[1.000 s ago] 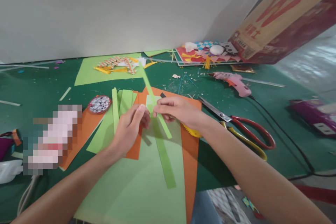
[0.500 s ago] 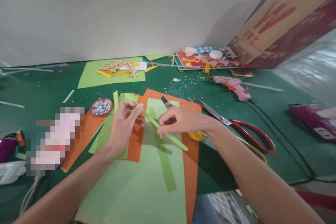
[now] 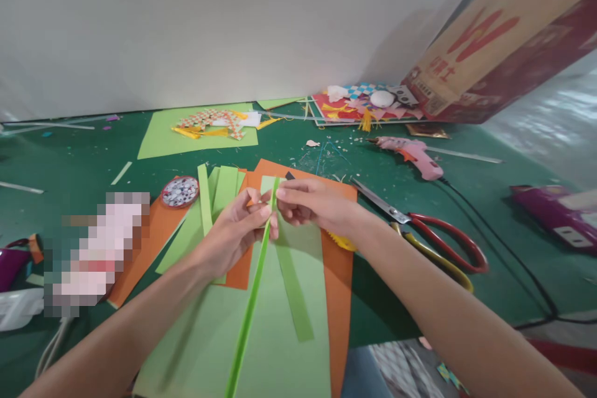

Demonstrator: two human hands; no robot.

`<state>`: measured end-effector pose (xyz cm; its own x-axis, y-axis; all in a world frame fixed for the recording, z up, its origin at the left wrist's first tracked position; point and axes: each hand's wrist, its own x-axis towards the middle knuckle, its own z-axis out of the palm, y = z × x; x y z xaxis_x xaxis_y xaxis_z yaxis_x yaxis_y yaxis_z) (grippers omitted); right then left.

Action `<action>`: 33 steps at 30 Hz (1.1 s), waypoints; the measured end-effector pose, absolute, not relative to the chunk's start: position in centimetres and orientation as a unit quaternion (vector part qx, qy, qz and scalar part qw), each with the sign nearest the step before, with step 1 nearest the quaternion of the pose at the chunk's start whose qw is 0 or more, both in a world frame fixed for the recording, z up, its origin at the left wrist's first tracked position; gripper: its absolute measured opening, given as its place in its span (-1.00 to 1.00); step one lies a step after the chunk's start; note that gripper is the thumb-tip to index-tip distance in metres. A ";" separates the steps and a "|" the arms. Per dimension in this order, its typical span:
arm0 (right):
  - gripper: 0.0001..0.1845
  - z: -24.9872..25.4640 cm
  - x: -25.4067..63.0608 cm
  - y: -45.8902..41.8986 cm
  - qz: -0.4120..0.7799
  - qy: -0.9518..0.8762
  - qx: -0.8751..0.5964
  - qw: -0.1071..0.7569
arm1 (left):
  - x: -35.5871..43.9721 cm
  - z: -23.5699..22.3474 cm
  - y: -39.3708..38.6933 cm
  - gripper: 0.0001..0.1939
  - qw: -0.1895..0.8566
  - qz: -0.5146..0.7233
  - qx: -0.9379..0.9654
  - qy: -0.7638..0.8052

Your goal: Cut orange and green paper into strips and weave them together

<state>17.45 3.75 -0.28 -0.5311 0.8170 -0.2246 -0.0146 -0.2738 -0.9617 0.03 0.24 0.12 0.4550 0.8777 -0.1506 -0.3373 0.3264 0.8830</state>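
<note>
Both hands pinch a narrow green paper strip [image 3: 252, 301] near its upper end. My left hand [image 3: 237, 224] is closed on it from the left, while my right hand [image 3: 314, 202] grips it from the right, thumb on top. From the fingers the strip runs down toward me past the lower edge of the view. Under it lie a pale green paper sheet [image 3: 205, 348] and an orange sheet [image 3: 339, 298]. A darker green strip [image 3: 298, 311] rests flat on the pale sheet. Several green paper pieces [image 3: 225, 189] are left of my left hand.
Red-handled scissors [image 3: 448, 236] and a pink glue gun [image 3: 417, 155] lie to the right. A round container of googly eyes [image 3: 180, 191] stands left. Woven paper crafts [image 3: 212, 121] lie at the back, with a paper bag [image 3: 471, 56] at back right.
The narrow strip has swung from slanting down to the right to pointing down toward me. My right hand has moved left and up, close against my left hand.
</note>
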 end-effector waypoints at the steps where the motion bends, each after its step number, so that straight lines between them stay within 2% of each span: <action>1: -0.70 -0.3 17.3 3.7 0.718 -0.511 -0.369 0.297 | 0.0 0.0 0.2 -0.66 0.752 0.403 0.413 0.318; 9: -0.70 -0.4 17.0 3.6 0.742 -0.475 -0.333 0.337 | 0.1 0.0 0.2 -0.77 0.762 0.354 0.436 0.324; 13: -0.65 -0.4 16.8 3.5 0.712 -0.501 -0.350 0.347 | 0.3 0.3 0.0 -0.79 0.712 0.338 0.490 0.373; 22: -0.72 0.0 16.9 3.4 0.675 -0.514 -0.373 0.376 | 0.5 0.5 -0.4 -0.76 0.559 0.358 0.574 0.479; 33: -0.71 -0.2 16.7 3.3 0.673 -0.525 -0.366 0.372 | 0.4 0.1 -0.7 -0.78 0.548 0.316 0.608 0.480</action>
<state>16.75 3.26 -0.20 -0.4557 0.8842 -0.1031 -0.1158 -0.1737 -0.9780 0.37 -0.72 0.12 0.3391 0.9300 -0.1422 0.2375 0.0617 0.9694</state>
